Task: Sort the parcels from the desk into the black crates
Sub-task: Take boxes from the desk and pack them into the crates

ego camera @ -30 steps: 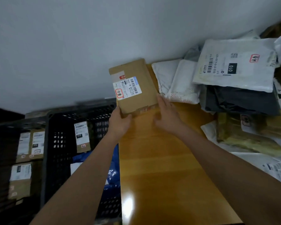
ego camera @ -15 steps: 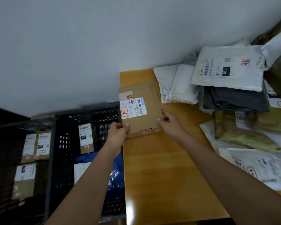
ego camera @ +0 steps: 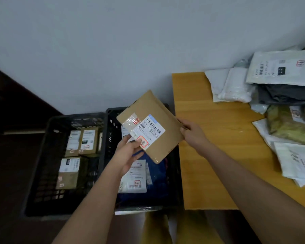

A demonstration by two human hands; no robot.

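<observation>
2 black crates point(ego camera: 102, 120), 1 desk point(ego camera: 218, 155), 2 hands point(ego camera: 128, 152), 1 held cardboard parcel point(ego camera: 158, 111) (desk pile approx. 8 pcs)

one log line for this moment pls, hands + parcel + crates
left hand holds brown parcel | right hand holds its other edge | parcel above right crate | left crate holds boxes | more parcels on desk

We read "SK" in a small box and what looks like "501L" on the white shipping label point(ego camera: 148, 132) of the brown cardboard mailer point(ego camera: 149, 125), with a barcode above and a red-framed stamp, illegible, at the label's 7 o'clock corner. At 2 o'clock, a white poly mailer point(ego camera: 282, 67) carries "010" in white on a black patch. Labels on parcels in the black crates point(ego camera: 102, 155) are too blurred for us to read.
</observation>
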